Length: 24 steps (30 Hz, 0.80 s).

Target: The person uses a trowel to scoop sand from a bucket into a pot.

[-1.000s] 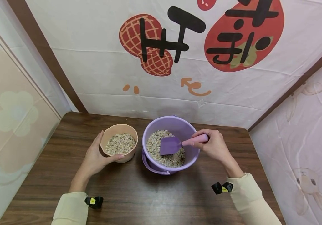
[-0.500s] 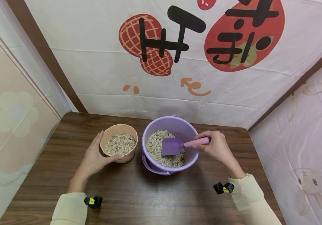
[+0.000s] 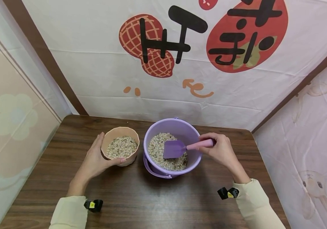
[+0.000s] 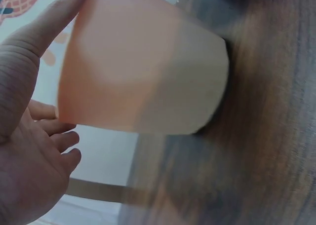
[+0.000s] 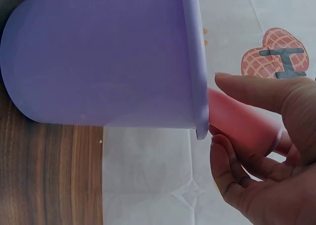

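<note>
The right hand pinches the pink handle of the scoop in the purple bucket, at three o'clock of the peach bowl cupped by the left hand; an overfull scoop may spill grain.

I see pale cream sleeves ending above bare wrists, each carrying a small black clip with a yellow tag beside the cuff.
</note>
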Tool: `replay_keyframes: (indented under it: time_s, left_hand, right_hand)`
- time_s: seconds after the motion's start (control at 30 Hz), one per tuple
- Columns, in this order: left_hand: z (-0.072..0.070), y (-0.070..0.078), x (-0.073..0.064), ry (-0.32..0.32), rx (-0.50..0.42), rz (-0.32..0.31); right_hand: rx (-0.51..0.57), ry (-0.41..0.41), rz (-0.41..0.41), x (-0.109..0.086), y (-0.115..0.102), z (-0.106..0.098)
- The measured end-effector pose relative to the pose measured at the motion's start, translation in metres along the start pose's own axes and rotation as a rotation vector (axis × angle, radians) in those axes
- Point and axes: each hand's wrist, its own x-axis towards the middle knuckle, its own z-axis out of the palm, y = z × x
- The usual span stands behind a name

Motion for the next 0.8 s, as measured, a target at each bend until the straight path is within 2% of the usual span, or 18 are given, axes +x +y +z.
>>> replay_keyframes:
  time_s: [0.27, 0.53, 0.8]
  left_hand:
    - [-0.014, 0.023, 0.002, 0.043, 0.026, 0.078]
    - [-0.031, 0.053, 0.008, 0.022, 0.058, 0.164]
    - [-0.036, 0.085, 0.017, 0.010, 0.073, 0.268]
  right_hand:
    - [0.012, -0.002, 0.011, -0.001, 0.000, 0.001]
    - [0.022, -0.002, 0.012, -0.002, 0.000, 0.001]
    - [0.026, 0.012, -0.003, -0.003, 0.000, -0.002]
